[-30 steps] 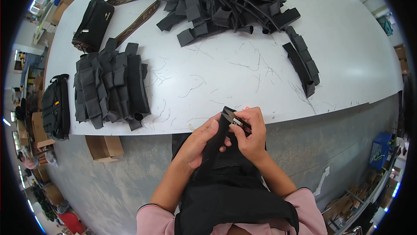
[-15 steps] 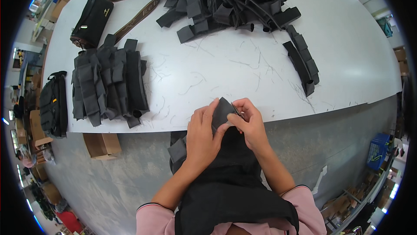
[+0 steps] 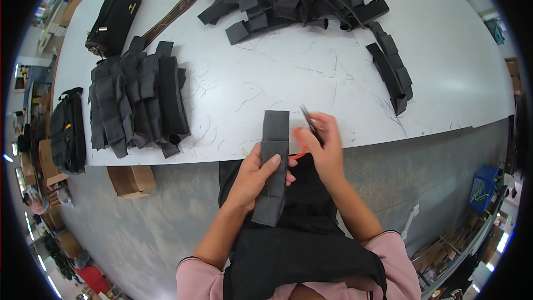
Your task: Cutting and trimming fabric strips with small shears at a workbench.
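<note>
My left hand (image 3: 250,180) is closed around a dark grey fabric strip (image 3: 275,127) with stitched, overlapping sections. The strip stands nearly upright in view, its far end over the table's front edge and its near end above my black apron (image 3: 288,255). The left thumb presses on its face while other fingertips show at its right side. Just right of the strip, my right hand (image 3: 328,153) grips a small pair of scissors (image 3: 301,140) with an orange handle. Their dark blades point away from me, apart from the fabric.
On the white table (image 3: 239,83) lie a large heap of similar strips (image 3: 300,0), a stack (image 3: 133,100) at left and a few strips (image 3: 391,69) at right. Loose threads are scattered about. A black shoulder bag (image 3: 114,19), backpack (image 3: 69,133) and cardboard box (image 3: 131,180) are at left.
The fabric strip has swung out straight, now showing its full length in my left hand. My right hand has moved away to its right, and the scissors' orange handle has come into sight.
</note>
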Demonstrator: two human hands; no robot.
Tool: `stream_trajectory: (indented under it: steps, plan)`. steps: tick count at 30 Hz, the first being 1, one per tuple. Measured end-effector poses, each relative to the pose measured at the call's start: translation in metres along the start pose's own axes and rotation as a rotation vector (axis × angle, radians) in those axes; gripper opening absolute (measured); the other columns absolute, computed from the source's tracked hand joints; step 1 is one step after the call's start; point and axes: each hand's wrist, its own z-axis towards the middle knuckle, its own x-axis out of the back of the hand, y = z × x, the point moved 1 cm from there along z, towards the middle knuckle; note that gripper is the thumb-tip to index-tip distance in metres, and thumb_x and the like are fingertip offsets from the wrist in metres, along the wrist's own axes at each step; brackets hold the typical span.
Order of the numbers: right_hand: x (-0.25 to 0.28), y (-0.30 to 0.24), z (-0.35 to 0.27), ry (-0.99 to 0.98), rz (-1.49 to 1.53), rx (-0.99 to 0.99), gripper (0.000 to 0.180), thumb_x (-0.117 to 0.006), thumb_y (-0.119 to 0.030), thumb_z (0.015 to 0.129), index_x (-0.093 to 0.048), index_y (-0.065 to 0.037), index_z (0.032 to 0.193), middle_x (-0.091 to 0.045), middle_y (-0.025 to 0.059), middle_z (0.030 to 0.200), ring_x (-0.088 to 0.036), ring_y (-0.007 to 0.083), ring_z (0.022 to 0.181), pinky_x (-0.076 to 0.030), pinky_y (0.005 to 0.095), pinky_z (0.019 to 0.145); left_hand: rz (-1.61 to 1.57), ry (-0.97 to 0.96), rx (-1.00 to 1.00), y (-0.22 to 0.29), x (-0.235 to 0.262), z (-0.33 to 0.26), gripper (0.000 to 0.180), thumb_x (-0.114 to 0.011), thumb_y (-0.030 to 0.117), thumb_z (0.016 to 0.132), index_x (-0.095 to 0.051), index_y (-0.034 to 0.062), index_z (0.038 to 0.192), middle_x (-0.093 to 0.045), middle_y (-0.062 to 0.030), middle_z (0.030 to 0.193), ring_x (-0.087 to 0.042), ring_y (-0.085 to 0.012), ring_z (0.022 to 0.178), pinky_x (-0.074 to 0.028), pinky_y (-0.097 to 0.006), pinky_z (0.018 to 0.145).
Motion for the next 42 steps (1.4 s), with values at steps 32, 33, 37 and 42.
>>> stream_trajectory:
  steps: [32,33,37,42]
  plan:
    - [0.01,-0.02,-0.025,-0.134,-1.087,0.919,0.031,-0.07,-0.004,0.066,-0.065,-0.007,0.096,-0.055,0.0037,0.08,-0.051,0.0173,0.056,-0.039,0.0287,0.051,-0.135,-0.103,0.021,0.005,0.0,-0.007,0.051,-0.039,0.029,0.097,-0.027,0.0058,0.142,-0.058,-0.0122,0.109,-0.062,-0.0219,0.085,-0.052,-0.034,0.078]
    - [0.009,-0.022,-0.026,-0.136,-1.087,0.918,0.031,-0.07,-0.004,0.066,-0.065,-0.007,0.096,-0.055,0.0037,0.08,-0.051,0.0173,0.056,-0.039,0.0287,0.051,-0.14,-0.106,0.029,0.004,0.0,-0.007,0.052,-0.039,0.027,0.097,-0.024,0.0062,0.143,-0.058,-0.0123,0.109,-0.062,-0.022,0.086,-0.052,-0.034,0.078]
    - [0.006,-0.027,-0.026,-0.214,-1.072,0.899,0.034,-0.071,0.001,0.064,-0.064,-0.005,0.097,-0.055,0.0069,0.078,-0.054,0.0204,0.062,-0.044,0.0298,0.052,-0.136,-0.113,0.051,0.004,0.001,-0.005,0.052,-0.037,0.022,0.097,-0.021,0.0067,0.145,-0.058,-0.0123,0.11,-0.063,-0.022,0.085,-0.052,-0.034,0.077]
    - [0.008,-0.027,-0.023,-0.257,-1.012,0.852,0.035,-0.072,0.003,0.064,-0.065,-0.005,0.097,-0.055,0.0071,0.08,-0.055,0.0191,0.059,-0.045,0.0285,0.051,-0.122,-0.12,0.06,0.005,0.003,-0.006,0.051,-0.035,0.019,0.097,-0.022,0.0062,0.145,-0.057,-0.0123,0.11,-0.063,-0.0217,0.084,-0.053,-0.033,0.076]
